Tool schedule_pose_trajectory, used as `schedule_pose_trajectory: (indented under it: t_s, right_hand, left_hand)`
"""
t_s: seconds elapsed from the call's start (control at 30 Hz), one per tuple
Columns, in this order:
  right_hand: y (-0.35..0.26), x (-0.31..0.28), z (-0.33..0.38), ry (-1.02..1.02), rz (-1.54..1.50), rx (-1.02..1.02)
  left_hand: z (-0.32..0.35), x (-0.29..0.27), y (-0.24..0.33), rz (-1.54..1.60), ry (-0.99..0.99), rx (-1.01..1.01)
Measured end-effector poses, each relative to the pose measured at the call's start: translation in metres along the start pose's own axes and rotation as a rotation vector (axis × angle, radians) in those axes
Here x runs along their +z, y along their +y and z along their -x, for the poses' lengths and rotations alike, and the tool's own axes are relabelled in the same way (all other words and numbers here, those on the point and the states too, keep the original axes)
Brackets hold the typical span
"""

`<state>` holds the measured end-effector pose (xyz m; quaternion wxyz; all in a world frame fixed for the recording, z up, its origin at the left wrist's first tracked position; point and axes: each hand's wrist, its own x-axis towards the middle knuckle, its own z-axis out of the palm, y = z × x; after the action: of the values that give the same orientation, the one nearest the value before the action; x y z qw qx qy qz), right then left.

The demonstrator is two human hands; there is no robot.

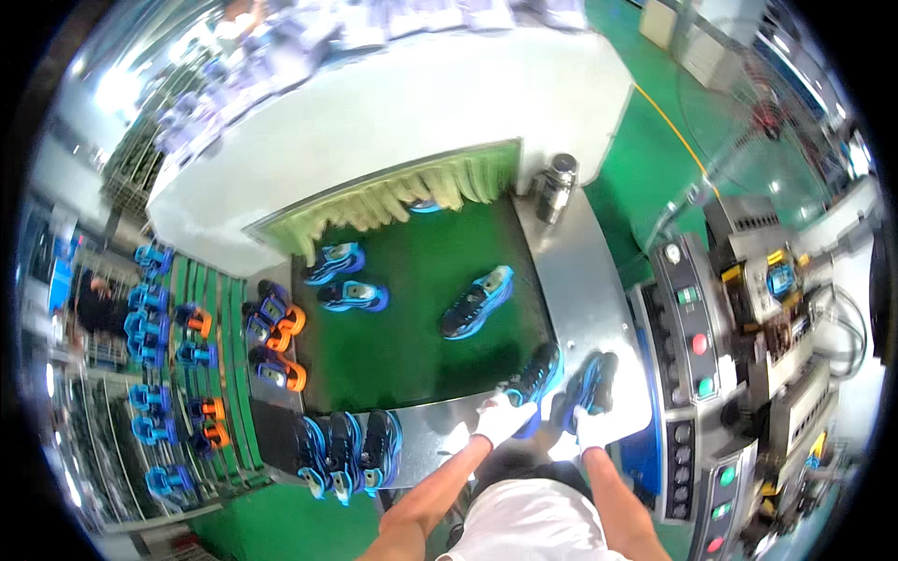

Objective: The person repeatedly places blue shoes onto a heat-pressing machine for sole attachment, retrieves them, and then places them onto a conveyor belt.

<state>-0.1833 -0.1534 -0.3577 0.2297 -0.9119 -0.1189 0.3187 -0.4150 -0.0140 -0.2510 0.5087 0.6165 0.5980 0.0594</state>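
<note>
My left hand (503, 418), in a white glove, grips the near end of a black and blue sports shoe (541, 371) at the right front corner of the green conveyor belt (402, 351). Just right of it, over the metal ledge (582, 266), my gloved right hand (599, 427) is closed on the near end of a second black and blue shoe (599, 379). Both shoes point away from me. The fingers of both hands are partly hidden by bright glare. On the belt ahead lies another shoe (479, 304), tilted to the right.
Three shoes (344, 453) stand at the front left ledge. Orange and blue shoes (276, 323) line the left ledge, beside a slatted rack (220, 365) of shoes. A fringed curtain (402, 196) hangs across the machine opening. A metal flask (558, 187) and control panels (687, 323) are to the right.
</note>
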Motion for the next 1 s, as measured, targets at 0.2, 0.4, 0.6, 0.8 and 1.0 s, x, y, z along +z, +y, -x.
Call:
schedule_pose_trajectory:
  t_s: [0.2,0.4,0.6,0.8,1.0]
  right_hand:
    - [-0.06,-0.067,0.07,-0.196,-1.153,0.053]
    - [0.007,-0.157,0.182,0.296,-1.108,0.207]
    - [0.138,-0.206,0.31,0.878,-1.418,0.339]
    - [0.227,-0.223,0.488,1.688,-1.789,0.212]
    - [0.34,-0.233,0.64,1.934,-1.068,1.13]
  left_hand:
    - [-0.024,-0.012,0.029,-0.115,0.012,0.025]
    - [0.033,0.113,0.115,-0.487,-0.495,0.507]
    - [0.205,0.204,0.179,-0.403,-0.991,0.868]
    - [0.422,0.284,0.185,-0.79,-1.401,1.072]
    - [0.648,0.392,0.16,-0.659,-1.705,1.469]
